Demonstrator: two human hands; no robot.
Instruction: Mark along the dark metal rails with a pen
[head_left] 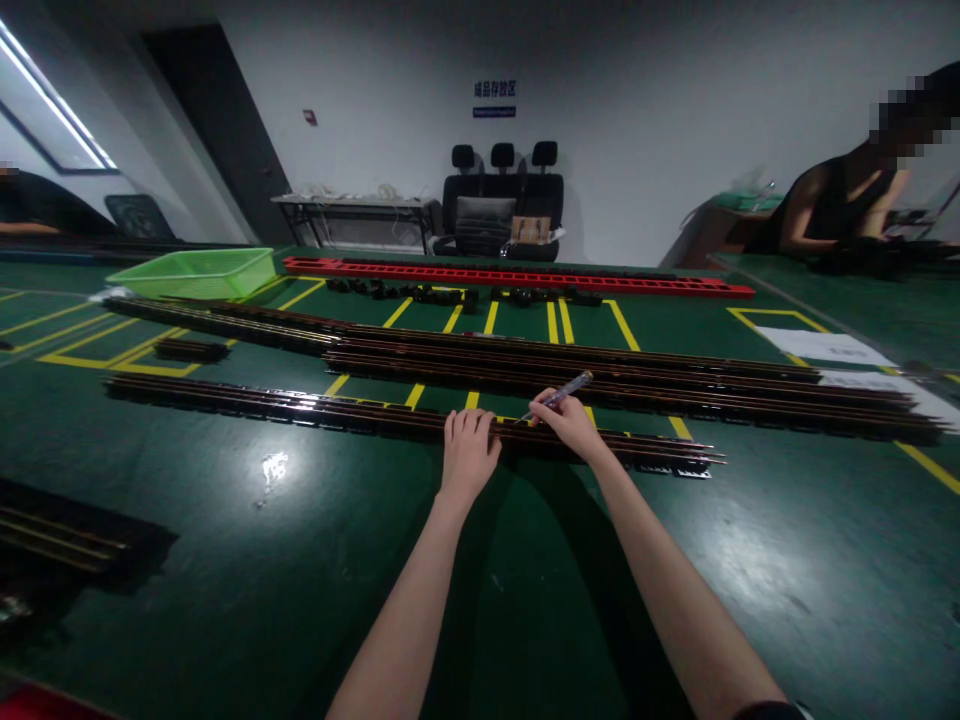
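Note:
A long dark strip (360,415) with thin copper-coloured rods along it lies across the green table in front of me. My left hand (469,450) is laid over it, fingers curled across its far edge and thumb on the right, gripping it. Just to the right, my right hand (566,425) is closed around a slim screwdriver (564,390) with a see-through handle. Its shaft slants down to the left, and the tip is at the strip close to my left fingers. Whether the tip touches a screw is too small to make out.
Behind the strip lie more bundled dark strips (637,375), a short dark piece (191,350) and a red slotted rail (525,276). A green basket (199,272) stands at left. More strips (67,535) lie near left. Paper sheets (821,346) are at right, near a person (840,205).

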